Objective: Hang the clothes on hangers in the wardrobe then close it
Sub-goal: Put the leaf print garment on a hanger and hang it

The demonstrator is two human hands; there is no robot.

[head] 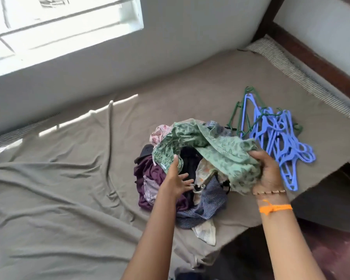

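While nothing hangs yet, right hand [268,174] grips a green garment [220,150] lifted off the clothes pile [170,178] on the bed [69,178]; left hand [177,181] open, fingers spread, touching the garment's edge. Hangers [279,138] lie at 2 o'clock beside the pile. Wardrobe unseen; all steps remain.

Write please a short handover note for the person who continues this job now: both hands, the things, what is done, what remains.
Right hand grips the green patterned garment, lifted above the clothes pile on the bed.
Left hand is open, its thumb on the garment's edge.
Blue and green hangers lie heaped right of the pile.
Done: nothing is on a hanger yet.
Left: hang every garment, put them in the wardrobe (not in view), close it.
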